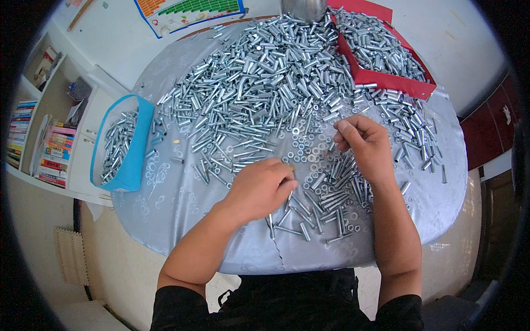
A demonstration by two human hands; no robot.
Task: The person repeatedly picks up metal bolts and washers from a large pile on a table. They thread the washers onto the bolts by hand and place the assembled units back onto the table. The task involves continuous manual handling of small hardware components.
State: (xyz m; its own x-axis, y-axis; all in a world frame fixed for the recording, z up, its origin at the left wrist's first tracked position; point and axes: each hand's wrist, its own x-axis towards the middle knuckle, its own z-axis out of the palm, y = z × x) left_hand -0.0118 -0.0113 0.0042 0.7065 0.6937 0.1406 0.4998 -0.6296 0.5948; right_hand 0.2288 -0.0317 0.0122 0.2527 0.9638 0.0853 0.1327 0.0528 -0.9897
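Note:
My left hand (260, 188) is closed, its fingers curled over the near middle of the table; whatever they hold is hidden. Loose bolts (301, 207) lie just beside and below its fingertips. To the right, my right hand (361, 142) is held in a pinch above scattered washers (316, 156), and I cannot make out anything between thumb and finger. Under and between both hands lies a small pile of bolts and metal sleeves (337, 190), with nuts (353, 228) along its near right side. Beyond them spreads a big heap of silver sleeves and bolts (259, 83).
A blue bin (137, 160) of metal parts stands at the table's left. At the back right is a red box (386, 80) full of sleeves, next to a metal pot (305, 10). A silvery cloth (165, 220) covers the round table. Bookshelves (61, 127) stand at far left.

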